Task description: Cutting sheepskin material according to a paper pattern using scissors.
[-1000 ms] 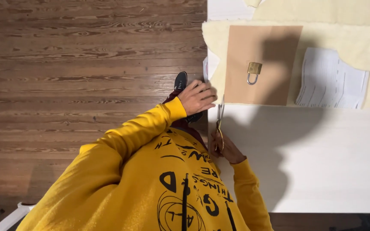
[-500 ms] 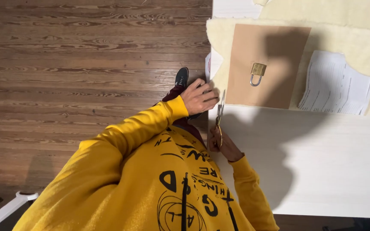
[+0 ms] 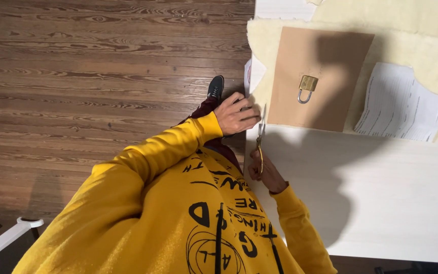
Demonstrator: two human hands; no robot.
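My right hand (image 3: 265,171) grips gold-handled scissors (image 3: 260,139). Their blades point away from me at the near edge of a cream fleecy fabric (image 3: 434,53) that lies on the white table (image 3: 391,193). My left hand (image 3: 235,114) pinches the fabric's corner just left of the blades, at the table's edge. A brown card sheet (image 3: 316,56) lies on the fabric with a brass padlock (image 3: 306,87) resting on it. Both arms are in yellow sleeves.
A white sheet with printed lines (image 3: 401,104) lies on the fabric right of the card. Wooden floorboards (image 3: 87,76) fill the left side, with my dark shoe (image 3: 216,86) by the table. A white frame part (image 3: 6,241) shows at the bottom left.
The view has drifted a little. Both hands and the scissors stay at the same spot on the fabric's edge.
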